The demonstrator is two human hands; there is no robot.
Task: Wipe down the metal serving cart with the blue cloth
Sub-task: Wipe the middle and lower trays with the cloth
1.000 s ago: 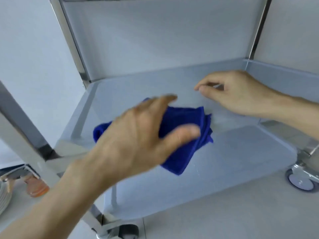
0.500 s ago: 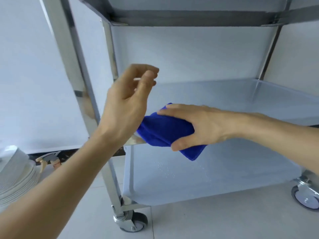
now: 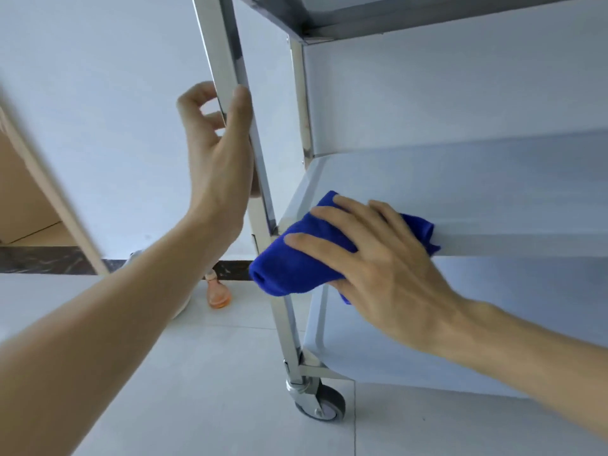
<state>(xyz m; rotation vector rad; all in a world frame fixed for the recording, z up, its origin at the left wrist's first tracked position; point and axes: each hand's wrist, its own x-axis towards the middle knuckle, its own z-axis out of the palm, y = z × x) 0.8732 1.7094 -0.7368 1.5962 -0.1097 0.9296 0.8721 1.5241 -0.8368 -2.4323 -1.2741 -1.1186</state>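
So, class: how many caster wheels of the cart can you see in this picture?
1: the caster wheel under the cart's front left post. Others lie outside the frame.

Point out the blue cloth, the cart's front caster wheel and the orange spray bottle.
blue cloth [image 3: 289, 274]: head view, its folded lower-left part.
caster wheel [image 3: 329, 408]: head view, wheel face.
orange spray bottle [image 3: 217, 296]: head view, its body.
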